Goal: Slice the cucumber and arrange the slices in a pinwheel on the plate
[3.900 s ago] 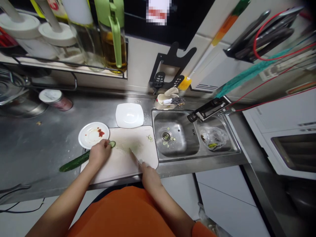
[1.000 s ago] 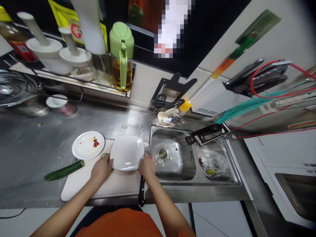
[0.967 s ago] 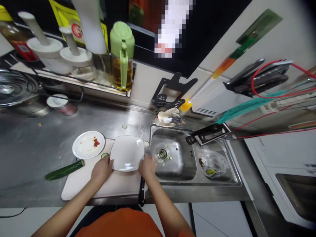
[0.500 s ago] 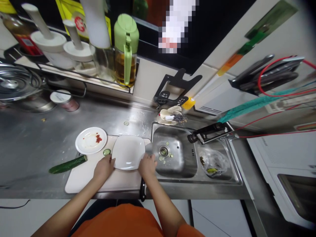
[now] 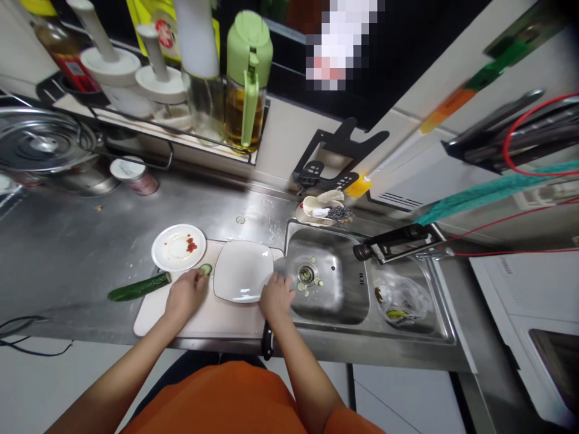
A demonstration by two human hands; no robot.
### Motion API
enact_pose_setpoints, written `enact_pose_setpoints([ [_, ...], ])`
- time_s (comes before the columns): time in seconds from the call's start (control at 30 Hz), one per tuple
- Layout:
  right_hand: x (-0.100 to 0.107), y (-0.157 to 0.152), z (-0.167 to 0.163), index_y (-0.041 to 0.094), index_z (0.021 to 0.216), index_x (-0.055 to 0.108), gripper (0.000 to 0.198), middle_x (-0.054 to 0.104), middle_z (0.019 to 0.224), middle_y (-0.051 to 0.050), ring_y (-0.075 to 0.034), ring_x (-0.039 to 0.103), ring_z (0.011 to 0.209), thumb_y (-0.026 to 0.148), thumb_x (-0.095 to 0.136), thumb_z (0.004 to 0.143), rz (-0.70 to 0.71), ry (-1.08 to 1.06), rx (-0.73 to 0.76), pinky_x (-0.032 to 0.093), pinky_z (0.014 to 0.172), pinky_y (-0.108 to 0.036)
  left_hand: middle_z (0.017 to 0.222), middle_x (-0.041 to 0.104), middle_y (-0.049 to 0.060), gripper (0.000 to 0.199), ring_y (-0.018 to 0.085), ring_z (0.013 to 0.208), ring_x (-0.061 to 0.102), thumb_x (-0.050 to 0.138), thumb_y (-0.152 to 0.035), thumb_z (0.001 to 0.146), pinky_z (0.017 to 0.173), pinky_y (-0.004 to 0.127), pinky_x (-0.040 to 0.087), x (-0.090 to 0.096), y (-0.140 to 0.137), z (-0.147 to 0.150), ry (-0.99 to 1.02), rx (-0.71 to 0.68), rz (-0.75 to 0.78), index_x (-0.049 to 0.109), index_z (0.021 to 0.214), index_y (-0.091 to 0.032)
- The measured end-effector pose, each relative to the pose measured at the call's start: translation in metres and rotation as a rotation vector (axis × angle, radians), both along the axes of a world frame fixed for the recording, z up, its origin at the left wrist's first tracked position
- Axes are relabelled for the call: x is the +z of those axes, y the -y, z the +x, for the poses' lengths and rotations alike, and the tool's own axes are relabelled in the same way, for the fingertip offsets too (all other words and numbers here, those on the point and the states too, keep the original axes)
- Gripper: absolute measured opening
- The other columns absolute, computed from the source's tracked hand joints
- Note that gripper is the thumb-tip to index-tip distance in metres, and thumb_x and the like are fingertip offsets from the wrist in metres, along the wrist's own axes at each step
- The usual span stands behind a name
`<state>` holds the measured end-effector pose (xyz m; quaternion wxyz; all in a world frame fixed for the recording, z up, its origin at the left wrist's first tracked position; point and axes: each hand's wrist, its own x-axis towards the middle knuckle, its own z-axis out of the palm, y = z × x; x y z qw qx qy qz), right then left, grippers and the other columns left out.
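Two bare hands work over the pale cutting board [image 5: 221,322] low in the centre of the frame. The left hand [image 5: 186,294] has its fingers bent and drawn together, their tips at a cucumber slice [image 5: 206,269]; whether they grip it or only touch it, I cannot tell. The right hand [image 5: 275,296] lies with curled fingers at the right edge of the square white plate [image 5: 244,271], and its hold on the rim cannot be made out. Under that hand is a knife [image 5: 267,341], its blade showing above the fingers and its black handle below, reaching past the front edge of the counter.

The square plate sits over the upper right part of the board. Left of it, at the board's upper left corner, is a round white plate [image 5: 172,250] with red bits [image 5: 192,245] on its right side. Below that, the cucumber [image 5: 139,287] lies slanted, its cut end by the board and the rest over the steel counter [image 5: 72,259].

Right of centre, pale slices are scattered around the drain of the sink [image 5: 339,301]; a clear plastic bag [image 5: 404,298] fills much of the basin beside it. At upper left, bottles and jars line a rack [image 5: 253,155], above a lidded pot [image 5: 90,178] and a canister [image 5: 134,176].
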<state>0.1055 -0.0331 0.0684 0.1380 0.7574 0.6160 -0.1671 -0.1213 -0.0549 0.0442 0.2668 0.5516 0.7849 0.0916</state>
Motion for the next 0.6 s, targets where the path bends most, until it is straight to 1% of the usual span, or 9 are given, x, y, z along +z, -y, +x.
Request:
enact_pose_setpoints([
  [0.1, 0.0000, 0.0006, -0.0003, 0.010, 0.125, 0.053, 0.037, 0.058, 0.114, -0.022, -0.032, 0.043, 0.113, 0.016, 0.044, 0.089, 0.009, 0.020, 0.008, 0.038, 0.080, -0.040, 0.103, 0.067, 0.012, 0.036, 0.025, 0.095, 0.061, 0.041, -0.035, 0.088, 0.080, 0.031, 0.045, -0.0034, -0.0008, -0.0102, -0.068, -0.016, 0.105, 0.063, 0.110, -0.017],
  [0.17, 0.0003, 0.0009, -0.0006, 0.010, 0.125, 0.053, 0.038, 0.058, 0.114, -0.022, -0.032, 0.044, 0.113, 0.016, 0.044, 0.089, 0.014, 0.029, 0.016, 0.038, 0.080, -0.040, 0.108, 0.065, 0.012, 0.039, 0.025, 0.096, 0.061, 0.041, -0.034, 0.088, 0.080, 0.032, 0.045, -0.0051, -0.0019, -0.0114, -0.106, -0.038, 0.104, 0.062, 0.117, -0.018],
  [0.23, 0.0007, 0.0011, -0.0007, 0.010, 0.126, 0.052, 0.038, 0.058, 0.113, -0.022, -0.032, 0.044, 0.112, 0.016, 0.044, 0.089, 0.020, 0.035, 0.027, 0.039, 0.079, -0.039, 0.110, 0.064, 0.011, 0.039, 0.024, 0.091, 0.061, 0.041, -0.034, 0.089, 0.076, 0.032, 0.046, -0.0057, -0.0029, -0.0094, -0.142, -0.056, 0.068, 0.061, 0.120, -0.020],
  [0.4, 0.0020, 0.0017, -0.0005, 0.010, 0.123, 0.053, 0.036, 0.058, 0.112, -0.020, -0.031, 0.044, 0.111, 0.015, 0.046, 0.088, 0.020, 0.029, 0.041, 0.038, 0.079, -0.039, 0.110, 0.063, 0.010, 0.038, 0.022, 0.084, 0.061, 0.041, -0.034, 0.090, 0.070, 0.031, 0.045, -0.0062, -0.0049, -0.0052, -0.186, -0.076, 0.025, 0.061, 0.120, -0.022],
  [0.6, 0.0004, 0.0028, -0.0001, 0.010, 0.123, 0.052, 0.037, 0.058, 0.112, -0.021, -0.032, 0.044, 0.111, 0.017, 0.047, 0.088, 0.033, 0.026, 0.046, 0.037, 0.078, -0.039, 0.110, 0.063, 0.010, 0.035, 0.022, 0.086, 0.061, 0.042, -0.032, 0.089, 0.073, 0.031, 0.045, -0.0083, -0.0057, -0.0055, -0.162, -0.052, 0.078, 0.064, 0.114, -0.022],
])
